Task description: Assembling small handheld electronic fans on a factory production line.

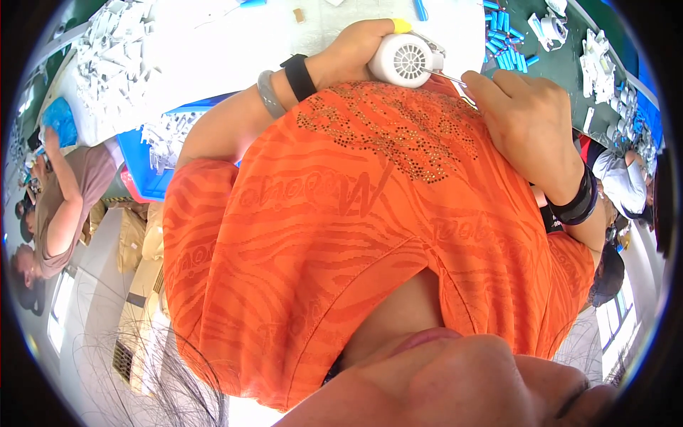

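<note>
Housing [388, 62], white, head view: between worktable [235, 50] and orange shirt [299, 228], round grille facing camera, long axis unclear. Left hand [361, 48], nearer, grips its left side. Right hand [525, 107], apart to the right, pinches thin metal rod [448, 76] slanting up-left toward grille's edge; tip contact can't be told.

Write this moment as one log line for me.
left hand: holding white round-grilled housing | right hand: holding thin metal tool, tip at housing | nearby: blue cylinders, white plastic parts
</note>
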### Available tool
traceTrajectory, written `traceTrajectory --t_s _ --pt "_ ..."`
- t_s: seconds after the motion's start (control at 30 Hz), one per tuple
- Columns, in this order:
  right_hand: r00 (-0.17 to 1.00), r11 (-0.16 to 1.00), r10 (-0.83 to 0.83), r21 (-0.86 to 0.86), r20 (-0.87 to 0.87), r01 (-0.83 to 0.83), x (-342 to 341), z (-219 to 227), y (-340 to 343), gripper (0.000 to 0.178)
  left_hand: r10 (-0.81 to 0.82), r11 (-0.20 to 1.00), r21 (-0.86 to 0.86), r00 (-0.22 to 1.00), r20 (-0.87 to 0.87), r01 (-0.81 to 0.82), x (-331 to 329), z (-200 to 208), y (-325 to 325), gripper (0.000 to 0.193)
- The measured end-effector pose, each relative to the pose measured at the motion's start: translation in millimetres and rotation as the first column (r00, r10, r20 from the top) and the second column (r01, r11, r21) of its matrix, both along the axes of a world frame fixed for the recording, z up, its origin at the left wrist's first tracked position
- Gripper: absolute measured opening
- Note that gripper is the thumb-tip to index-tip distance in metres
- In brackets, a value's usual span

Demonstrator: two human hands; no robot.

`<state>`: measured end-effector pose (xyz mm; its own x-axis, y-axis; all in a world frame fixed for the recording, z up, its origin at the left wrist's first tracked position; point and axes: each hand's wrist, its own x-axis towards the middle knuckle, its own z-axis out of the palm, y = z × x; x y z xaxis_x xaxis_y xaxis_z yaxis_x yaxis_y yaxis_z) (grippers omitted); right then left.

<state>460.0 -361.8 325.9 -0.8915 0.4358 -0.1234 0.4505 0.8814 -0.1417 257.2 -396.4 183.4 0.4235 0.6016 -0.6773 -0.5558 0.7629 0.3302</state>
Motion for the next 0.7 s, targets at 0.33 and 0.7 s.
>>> traceTrajectory --t_s 0.33,0.7 --pt "0.997 0.996 -0.054 0.067 -0.056 0.058 1 -3 3 0.016 -0.019 0.997 0.078 0.994 0.104 0.011 -13 36 11 0.040" --pt "0.535 0.645 -0.718 -0.715 -0.445 0.271 -5 -53 16 0.019 0.017 0.887 0.463 1.000 -0.026 -0.003 -29 42 30 0.040"
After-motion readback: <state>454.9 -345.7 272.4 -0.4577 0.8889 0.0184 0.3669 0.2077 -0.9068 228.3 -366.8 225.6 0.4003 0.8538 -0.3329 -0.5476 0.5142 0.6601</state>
